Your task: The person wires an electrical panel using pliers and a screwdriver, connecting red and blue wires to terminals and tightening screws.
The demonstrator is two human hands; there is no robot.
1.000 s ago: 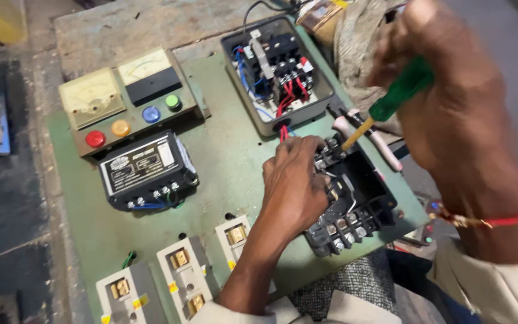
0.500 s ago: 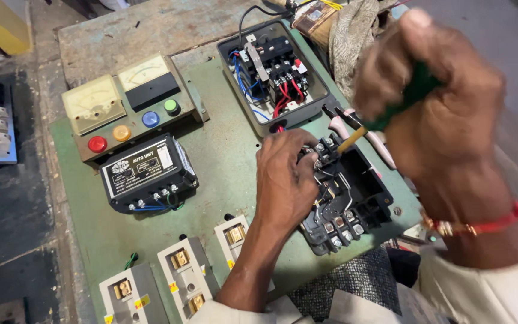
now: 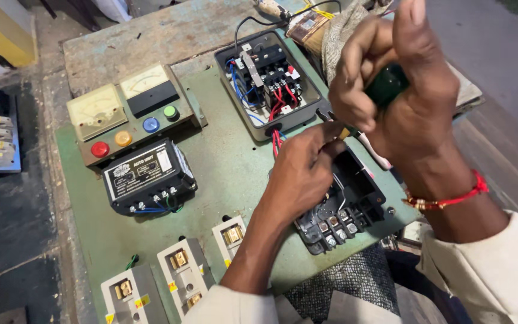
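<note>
Green-handled screwdriver [image 3: 385, 90] sits in the right hand [image 3: 403, 102], fingers curled tight around it, tip angled down at the black terminal block [image 3: 346, 207]. Left hand [image 3: 301, 174] rests on that block, fingertips pinching a wire. Best to keep the blade square in the screw.

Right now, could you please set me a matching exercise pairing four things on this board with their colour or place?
Things:
1. screwdriver handle
2. leftmost push button
3. wrist thread
4. black unit

Descriptions:
A. below the push buttons
B. green, in the right hand
C. red, on the meter panel
D. red, on the right arm

Pairs: 1-B, 2-C, 3-D, 4-A
</note>
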